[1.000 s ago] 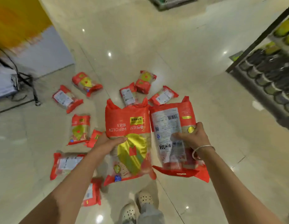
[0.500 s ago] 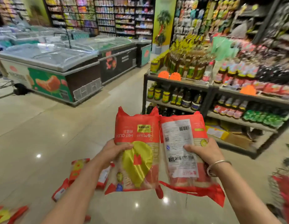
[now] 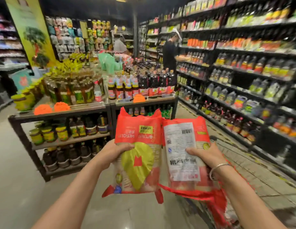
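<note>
Fingers (image 3: 125, 146) round two red packets (image 3: 139, 164)

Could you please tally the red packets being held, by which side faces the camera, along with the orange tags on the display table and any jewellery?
Red packet showing its front: 1
Red packet showing its back label: 1
Orange tags on the display table: 3
Silver bracelet: 1
Total: 6
</note>
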Demonstrator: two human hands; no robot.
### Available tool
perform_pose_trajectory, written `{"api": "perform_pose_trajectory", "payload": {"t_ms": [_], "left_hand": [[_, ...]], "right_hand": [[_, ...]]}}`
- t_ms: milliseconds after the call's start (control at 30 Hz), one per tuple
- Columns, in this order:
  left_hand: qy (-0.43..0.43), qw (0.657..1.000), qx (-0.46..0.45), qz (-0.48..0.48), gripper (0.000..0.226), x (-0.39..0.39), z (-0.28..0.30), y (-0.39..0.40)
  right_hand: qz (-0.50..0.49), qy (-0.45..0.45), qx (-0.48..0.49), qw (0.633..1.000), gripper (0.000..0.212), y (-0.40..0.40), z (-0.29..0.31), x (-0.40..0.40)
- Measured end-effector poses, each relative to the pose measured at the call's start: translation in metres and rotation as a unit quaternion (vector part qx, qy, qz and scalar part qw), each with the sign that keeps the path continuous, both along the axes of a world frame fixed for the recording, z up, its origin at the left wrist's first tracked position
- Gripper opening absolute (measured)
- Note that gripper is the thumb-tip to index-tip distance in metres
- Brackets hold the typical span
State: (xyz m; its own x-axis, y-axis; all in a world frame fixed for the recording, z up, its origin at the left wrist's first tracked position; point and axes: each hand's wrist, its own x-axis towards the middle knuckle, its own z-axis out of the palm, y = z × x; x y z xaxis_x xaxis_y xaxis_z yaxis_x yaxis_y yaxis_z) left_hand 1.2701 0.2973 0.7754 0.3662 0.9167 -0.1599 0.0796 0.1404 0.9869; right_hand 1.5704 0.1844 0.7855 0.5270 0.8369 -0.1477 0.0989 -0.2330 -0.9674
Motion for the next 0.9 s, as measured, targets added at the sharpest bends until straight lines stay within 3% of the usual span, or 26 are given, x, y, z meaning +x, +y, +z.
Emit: {"api": "perform_pose_trajectory", "payload": {"t_ms": [133, 267, 367, 467, 600, 700, 800, 900], "left_hand": [[-0.002, 0.994, 0.013, -0.113, 0.039, 0.09, 0.007, 0.066], [0.032, 0.97, 0.024, -0.241, 0.046, 0.188, 0.012, 0.114], [0.062, 0.952, 0.021, -0.3, 0.058, 0.256, 0.004, 0.128], [0.069, 0.926, 0.003, -0.37, 0.037, 0.333, -0.013, 0.123], [0.075, 0.897, 0.009, -0.435, 0.055, 0.425, -0.042, 0.111], [0.087, 0.886, -0.007, -0.455, 0.053, 0.49, -0.073, 0.112], [0.117, 0.872, -0.027, -0.474, 0.068, 0.552, -0.1, 0.116], [0.145, 0.855, -0.037, -0.496, 0.058, 0.6, -0.128, 0.119]], "right_hand": [[-0.123, 0.012, 0.02, 0.992, 0.035, 0.004, 0.005, 0.051], [-0.24, 0.011, 0.01, 0.971, 0.046, -0.007, -0.008, 0.103], [-0.307, 0.018, -0.009, 0.952, 0.036, -0.027, -0.019, 0.133], [-0.387, 0.029, -0.03, 0.921, 0.06, -0.051, -0.033, 0.168], [-0.456, 0.052, -0.057, 0.887, 0.055, -0.074, -0.06, 0.222], [-0.476, 0.063, -0.077, 0.874, 0.065, -0.079, -0.088, 0.269], [-0.501, 0.093, -0.103, 0.854, 0.074, -0.079, -0.124, 0.315], [-0.511, 0.133, -0.123, 0.84, 0.074, -0.073, -0.154, 0.353]]}}
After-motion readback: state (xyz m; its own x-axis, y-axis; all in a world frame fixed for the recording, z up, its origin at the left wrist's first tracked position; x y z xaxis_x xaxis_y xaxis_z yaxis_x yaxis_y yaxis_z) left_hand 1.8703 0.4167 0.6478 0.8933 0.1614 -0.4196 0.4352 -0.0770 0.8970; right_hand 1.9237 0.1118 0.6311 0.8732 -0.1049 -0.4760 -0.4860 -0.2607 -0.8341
